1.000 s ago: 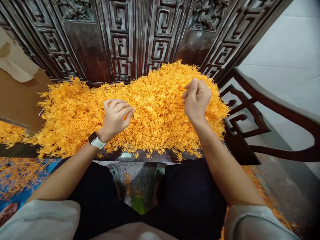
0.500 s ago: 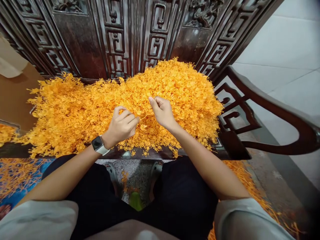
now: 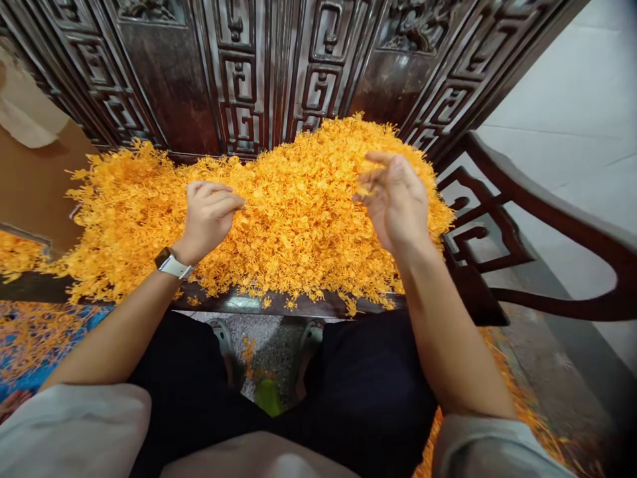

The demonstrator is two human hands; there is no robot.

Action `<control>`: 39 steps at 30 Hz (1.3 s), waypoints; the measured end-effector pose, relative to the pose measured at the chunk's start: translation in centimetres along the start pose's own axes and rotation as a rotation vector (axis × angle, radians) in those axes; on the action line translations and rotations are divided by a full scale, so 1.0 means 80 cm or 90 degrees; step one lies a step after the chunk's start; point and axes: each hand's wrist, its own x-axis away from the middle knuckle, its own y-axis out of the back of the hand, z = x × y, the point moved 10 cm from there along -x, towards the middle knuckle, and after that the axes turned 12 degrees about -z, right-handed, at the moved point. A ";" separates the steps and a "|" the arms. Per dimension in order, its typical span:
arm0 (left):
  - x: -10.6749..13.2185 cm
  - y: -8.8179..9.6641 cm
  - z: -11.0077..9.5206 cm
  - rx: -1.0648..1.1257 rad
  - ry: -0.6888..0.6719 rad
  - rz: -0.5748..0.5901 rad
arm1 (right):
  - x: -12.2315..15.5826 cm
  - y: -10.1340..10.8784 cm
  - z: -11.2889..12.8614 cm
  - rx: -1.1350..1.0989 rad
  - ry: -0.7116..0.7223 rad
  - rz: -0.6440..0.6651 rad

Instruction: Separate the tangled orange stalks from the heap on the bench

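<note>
Grip, left hand (image 3: 208, 216): fingertips drawn to a pinch, left of centre; whether a piece sits between them is too small to tell. Grip, right hand (image 3: 398, 206): released, fingers apart and blurred, right of centre, no piece discernible in it.

Desk (image 3: 249, 304): dark wood, front edge running across the frame below centre. Loose orange pieces (image 3: 352, 307) lie along that edge. Probable hazard: a forearm brushing them off to the floor (image 3: 269, 328), where orange scraps (image 3: 247, 352) already lie.

Orange mound (image 3: 308, 212): heaped on the desk, centre of frame, beneath both hands in the view. Probable hazard: tangled filaments; a sharp pull could drag neighbours along or start a slump forward. A slack pinch could lose a piece among its like.

Carved panel (image 3: 179, 86): upper frame, behind the mound. Pieces pushed back could lodge at its foot.

Changes against half a second earlier: left hand higher and further left; right hand, then near the left with fingers curled, now well apart and loosened. Strand then visible between the hands: no longer seen. Mound: outline much the same.
</note>
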 end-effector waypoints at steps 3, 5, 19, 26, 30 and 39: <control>0.002 -0.017 -0.033 0.035 -0.035 0.058 | -0.019 0.042 -0.019 0.136 0.105 -0.177; 0.005 -0.026 -0.052 0.058 -0.045 0.094 | -0.009 0.040 -0.005 0.209 0.179 -0.198; 0.009 -0.032 -0.109 0.182 -0.075 0.116 | 0.057 -0.084 0.023 0.023 0.107 0.231; 0.023 -0.043 -0.032 0.126 0.045 0.085 | 0.040 0.015 0.111 -0.122 0.205 0.003; 0.017 -0.032 -0.002 0.081 0.120 0.054 | 0.028 0.025 0.071 -0.031 0.150 0.051; -0.004 -0.015 -0.055 0.005 0.068 0.044 | 0.044 -0.031 -0.015 0.335 0.237 0.108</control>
